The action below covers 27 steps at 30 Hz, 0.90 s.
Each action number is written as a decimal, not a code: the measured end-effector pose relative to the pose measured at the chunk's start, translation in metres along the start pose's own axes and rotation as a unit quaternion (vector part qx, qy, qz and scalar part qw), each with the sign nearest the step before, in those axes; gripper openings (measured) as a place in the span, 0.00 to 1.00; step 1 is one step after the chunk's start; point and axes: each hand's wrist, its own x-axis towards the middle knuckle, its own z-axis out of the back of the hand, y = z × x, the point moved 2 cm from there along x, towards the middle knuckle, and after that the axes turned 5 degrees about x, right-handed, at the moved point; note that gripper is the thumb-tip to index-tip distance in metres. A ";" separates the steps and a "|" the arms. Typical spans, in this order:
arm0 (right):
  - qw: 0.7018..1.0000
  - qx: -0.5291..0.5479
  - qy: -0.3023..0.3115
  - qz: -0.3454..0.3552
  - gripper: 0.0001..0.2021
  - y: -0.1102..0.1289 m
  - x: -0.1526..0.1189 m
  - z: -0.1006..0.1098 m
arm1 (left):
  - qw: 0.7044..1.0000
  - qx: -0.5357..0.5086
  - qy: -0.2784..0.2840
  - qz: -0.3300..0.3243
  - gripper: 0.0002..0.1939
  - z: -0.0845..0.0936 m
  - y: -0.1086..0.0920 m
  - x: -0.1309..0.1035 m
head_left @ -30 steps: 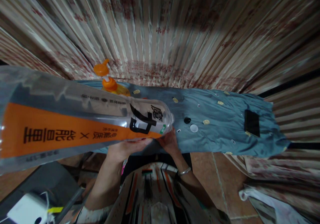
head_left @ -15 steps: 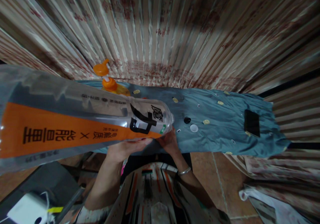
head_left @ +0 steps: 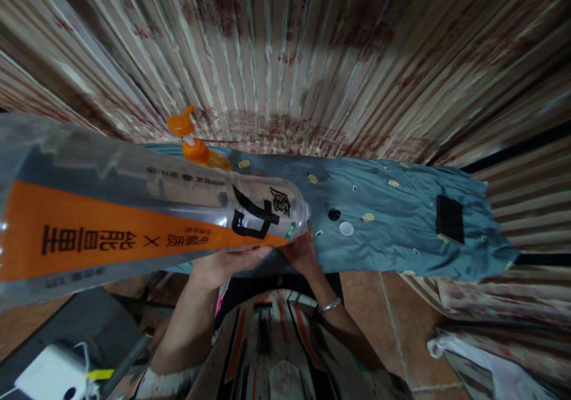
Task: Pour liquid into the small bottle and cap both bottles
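A large clear plastic bottle [head_left: 191, 210] with an orange label and dark lettering lies slantwise across the view. Its wide end is close to the camera at the left, and its narrow neck points right over the cloth. From below, my left hand [head_left: 232, 263] is closed against the bottle's lower side, fingers partly hidden behind it. Close to the neck is my right hand [head_left: 302, 254], its fingers bent and mostly covered by the bottle. A small black round piece [head_left: 334, 214] and a whitish disc [head_left: 346, 228] rest on the cloth right of the neck.
A blue-green cloth with pineapple prints [head_left: 401, 239] covers the long narrow table. An orange-topped pump bottle [head_left: 195, 149] stands behind the large bottle. A dark flat rectangle [head_left: 449, 219] lies at the right. Pleated curtains [head_left: 285, 61] hang behind; a white device [head_left: 53, 373] sits lower left.
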 end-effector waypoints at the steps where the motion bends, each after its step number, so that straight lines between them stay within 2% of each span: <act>1: 1.000 -0.001 -0.002 0.002 0.30 -0.001 -0.001 0.000 | 1.000 -0.011 0.009 0.006 0.23 -0.001 -0.002 0.000; 5: 1.000 -0.003 -0.008 0.003 0.31 -0.002 -0.002 -0.001 | 0.995 -0.036 0.088 0.017 0.21 -0.003 -0.008 -0.002; 7: 1.000 -0.002 -0.004 0.002 0.31 -0.001 -0.002 -0.001 | 0.994 -0.030 0.105 0.014 0.20 -0.003 -0.009 -0.003; 13: 1.000 0.002 -0.003 0.017 0.32 0.001 0.000 0.001 | 0.995 -0.043 0.092 0.013 0.20 -0.003 -0.013 -0.002; 18: 1.000 0.000 -0.001 0.007 0.32 0.001 -0.001 0.000 | 0.997 -0.053 0.042 0.024 0.22 -0.002 -0.017 -0.002; 22: 1.000 0.000 -0.003 0.011 0.33 0.001 -0.001 0.000 | 0.998 -0.030 0.059 0.021 0.21 -0.001 -0.023 -0.002; 27: 1.000 0.001 -0.005 0.023 0.35 0.000 -0.001 -0.001 | 0.997 -0.026 0.071 0.007 0.17 -0.004 -0.040 -0.001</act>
